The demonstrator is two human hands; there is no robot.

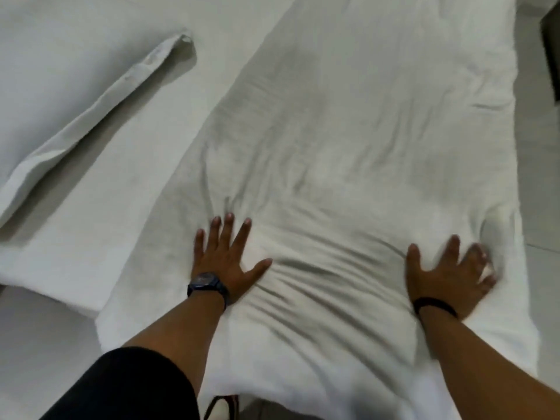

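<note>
Flat, fingers spread, left hand (225, 262) and right hand (448, 274) press white sheet (348, 131) beneath.

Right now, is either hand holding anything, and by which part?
Nothing is held; left hand and right hand press flat on the white sheet.

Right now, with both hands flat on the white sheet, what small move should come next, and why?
Probably slide the left hand and the right hand apart, each outward. Both press flat, fingers spread, on the white sheet, and creases lie bunched between them; pulling outward should flatten those.
</note>
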